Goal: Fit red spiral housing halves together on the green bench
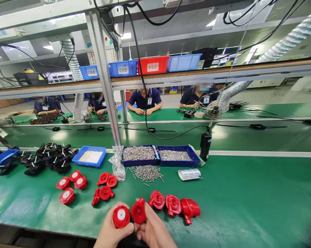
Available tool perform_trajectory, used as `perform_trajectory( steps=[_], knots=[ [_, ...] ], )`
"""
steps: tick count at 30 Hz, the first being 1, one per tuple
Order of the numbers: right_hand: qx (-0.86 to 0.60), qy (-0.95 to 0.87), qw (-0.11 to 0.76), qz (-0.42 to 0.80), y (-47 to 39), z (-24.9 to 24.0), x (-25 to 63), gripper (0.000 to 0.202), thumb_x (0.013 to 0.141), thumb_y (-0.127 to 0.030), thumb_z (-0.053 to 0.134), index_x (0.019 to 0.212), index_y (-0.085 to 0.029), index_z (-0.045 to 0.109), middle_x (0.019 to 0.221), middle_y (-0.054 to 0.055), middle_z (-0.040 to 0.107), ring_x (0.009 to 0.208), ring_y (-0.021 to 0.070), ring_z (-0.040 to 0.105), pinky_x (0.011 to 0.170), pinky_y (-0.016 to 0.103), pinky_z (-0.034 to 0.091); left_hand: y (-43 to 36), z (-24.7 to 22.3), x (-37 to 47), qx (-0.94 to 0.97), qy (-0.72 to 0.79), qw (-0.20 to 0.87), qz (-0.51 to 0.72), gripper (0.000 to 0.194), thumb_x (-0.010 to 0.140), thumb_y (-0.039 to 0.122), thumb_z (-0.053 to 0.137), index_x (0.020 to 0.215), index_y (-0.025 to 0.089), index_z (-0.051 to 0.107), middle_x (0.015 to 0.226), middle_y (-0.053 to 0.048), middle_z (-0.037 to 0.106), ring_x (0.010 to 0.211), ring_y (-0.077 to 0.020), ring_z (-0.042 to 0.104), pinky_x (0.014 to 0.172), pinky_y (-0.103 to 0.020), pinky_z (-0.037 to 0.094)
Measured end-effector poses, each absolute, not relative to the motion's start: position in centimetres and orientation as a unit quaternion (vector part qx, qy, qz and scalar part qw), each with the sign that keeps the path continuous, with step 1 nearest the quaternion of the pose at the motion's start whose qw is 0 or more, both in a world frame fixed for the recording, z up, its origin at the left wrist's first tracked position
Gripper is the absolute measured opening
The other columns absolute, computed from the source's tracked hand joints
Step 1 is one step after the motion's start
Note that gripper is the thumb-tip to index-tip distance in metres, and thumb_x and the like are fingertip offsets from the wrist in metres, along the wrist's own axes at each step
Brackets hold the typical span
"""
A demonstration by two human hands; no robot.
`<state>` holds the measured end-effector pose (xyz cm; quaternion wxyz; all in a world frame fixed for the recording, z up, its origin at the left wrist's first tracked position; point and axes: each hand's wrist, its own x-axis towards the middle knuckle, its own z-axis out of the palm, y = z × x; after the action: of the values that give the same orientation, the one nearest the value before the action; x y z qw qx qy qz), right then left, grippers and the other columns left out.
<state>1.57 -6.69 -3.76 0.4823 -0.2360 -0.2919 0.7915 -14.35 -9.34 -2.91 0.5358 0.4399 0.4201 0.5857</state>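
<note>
My left hand (111, 231) grips a round red plastic part with a white centre (121, 216) at the bottom middle of the view. Right beside it, my right hand (153, 230) holds a second red plastic part (138, 212), its back facing me. The two parts nearly touch. Three more red parts (173, 205) lie in a row on the green mat just beyond my right hand. Further left lie other red parts, some with white centres (67, 184) and some without (105, 187).
Loose metal pins (146, 172) lie before two blue trays of pins (138, 154) and small screws (174, 155). A blue tray of white pieces (90, 156), a heap of black parts (48, 158), a plastic bag (117, 165) and a label roll (189, 174) stand nearby. Several people sit across the line.
</note>
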Motion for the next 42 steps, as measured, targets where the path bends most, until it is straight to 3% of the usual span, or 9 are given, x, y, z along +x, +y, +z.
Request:
perform_trajectory(
  steps=[6,9,13,21,24,28,33,37,42],
  knots=[
    [-0.253,-0.427,0.573,0.653,-7.5,-2.1,2.3,0.054,0.095,-0.074,0.071,0.117,-0.025,0.066,0.118,0.012,0.068,0.098,0.0275,0.069,0.086,0.037,0.055,-9.8,-2.2,-14.9,0.502,0.513,0.430,0.548,0.045,0.064,0.040,0.092,0.079,0.019,0.055,0.071,0.004,0.053,0.063,-0.0116,0.044,0.060,-0.024,0.039],
    [-0.211,-0.585,0.607,0.495,-8.0,-2.6,2.1,0.042,0.101,-0.066,0.065,0.119,-0.028,0.066,0.145,0.014,0.054,0.130,0.0354,0.056,0.112,0.048,0.043,-9.9,-1.1,-14.1,0.551,0.467,0.474,0.504,0.039,0.064,0.026,0.086,0.076,0.019,0.050,0.068,0.005,0.046,0.065,-0.0107,0.036,0.062,-0.024,0.033],
    [-0.123,-0.704,0.560,0.420,-7.9,-3.4,2.0,0.035,0.104,-0.058,0.061,0.129,-0.033,0.058,0.148,0.014,0.053,0.142,0.0396,0.045,0.115,0.059,0.037,-10.2,0.1,-13.0,0.555,0.418,0.538,0.478,0.025,0.063,0.011,0.069,0.085,0.016,0.059,0.071,0.005,0.046,0.067,-0.0107,0.031,0.061,-0.024,0.029],
    [-0.146,-0.740,0.540,0.374,-8.0,-3.5,2.3,0.094,0.066,-0.060,0.099,0.143,-0.035,0.051,0.140,0.013,0.061,0.138,0.0439,0.047,0.114,0.059,0.042,-10.3,-0.4,-12.8,0.520,0.451,0.532,0.493,0.031,0.057,0.009,0.070,0.086,0.016,0.062,0.068,0.007,0.047,0.062,-0.0096,0.037,0.056,-0.024,0.030],
    [-0.155,-0.763,0.523,0.347,-7.8,-3.1,3.2,0.086,0.070,-0.059,0.097,0.143,-0.035,0.056,0.141,0.013,0.062,0.137,0.0442,0.048,0.114,0.058,0.042,-10.4,-1.5,-13.0,0.503,0.465,0.524,0.506,0.038,0.057,0.009,0.072,0.095,0.015,0.067,0.073,0.004,0.055,0.064,-0.0110,0.044,0.059,-0.024,0.035],
    [-0.133,-0.806,0.477,0.323,-7.1,-1.7,4.7,0.050,0.095,-0.051,0.079,0.140,-0.036,0.062,0.145,0.011,0.062,0.128,0.0410,0.054,0.108,0.059,0.045,-10.6,-3.3,-13.6,0.530,0.471,0.519,0.477,0.055,0.058,0.010,0.074,0.112,0.013,0.070,0.085,-0.002,0.067,0.069,-0.0144,0.051,0.064,-0.027,0.041],
    [-0.140,-0.838,0.394,0.351,-7.0,-2.1,5.5,0.026,0.097,-0.044,0.078,0.116,-0.028,0.074,0.129,0.013,0.070,0.095,0.0347,0.062,0.087,0.050,0.053,-11.1,-3.6,-13.6,0.566,0.518,0.435,0.471,0.022,0.059,0.013,0.075,0.077,0.017,0.065,0.067,0.004,0.054,0.064,-0.0127,0.043,0.059,-0.026,0.033],
    [-0.242,-0.788,0.469,0.316,-8.3,-5.4,4.8,0.036,0.091,-0.050,0.082,0.116,-0.026,0.074,0.125,0.015,0.072,0.105,0.0407,0.065,0.103,0.061,0.048,-11.1,-1.5,-12.6,0.591,0.537,0.414,0.436,0.015,0.068,0.012,0.063,0.067,0.020,0.051,0.059,0.007,0.042,0.059,-0.0100,0.030,0.055,-0.026,0.025],
    [-0.320,-0.723,0.494,0.362,-10.2,-6.3,4.8,0.052,0.085,-0.069,0.083,0.119,-0.030,0.076,0.130,0.011,0.072,0.117,0.0439,0.066,0.118,0.064,0.039,-11.1,-0.5,-12.0,0.620,0.494,0.400,0.459,0.012,0.074,0.009,0.063,0.078,0.019,0.059,0.075,-0.001,0.070,0.067,-0.0156,0.059,0.065,-0.026,0.045]
  ],
)
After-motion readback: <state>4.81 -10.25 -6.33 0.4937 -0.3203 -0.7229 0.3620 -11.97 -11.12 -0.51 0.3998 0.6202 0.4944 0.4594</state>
